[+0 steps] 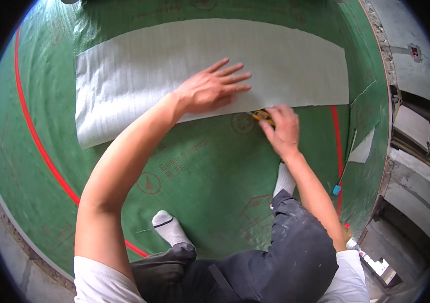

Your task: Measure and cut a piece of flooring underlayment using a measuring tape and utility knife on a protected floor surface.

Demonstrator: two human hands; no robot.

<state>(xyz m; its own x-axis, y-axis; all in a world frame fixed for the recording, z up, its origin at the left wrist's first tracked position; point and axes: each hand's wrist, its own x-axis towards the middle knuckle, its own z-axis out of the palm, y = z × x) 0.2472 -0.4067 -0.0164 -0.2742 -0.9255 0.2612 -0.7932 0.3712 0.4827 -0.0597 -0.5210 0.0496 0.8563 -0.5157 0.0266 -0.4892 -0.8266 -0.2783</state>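
Note:
A large white sheet (139,65) with a curved far edge lies across a green floor covering, its left end creased. My left hand (207,90) rests on the sheet with fingers spread, just back from its near edge. My right hand (283,129) is closed on a yellow-and-black utility knife (262,117) at that near edge, right of and nearer than my left hand. The blade is too small to make out.
I am on the green covering (48,192) in socks, between two red lines. At the right lie a white scrap (362,149), a blue-ended tool (336,190) and a small red-capped bottle (346,231). Beyond are a concrete edge and loose boards (412,123).

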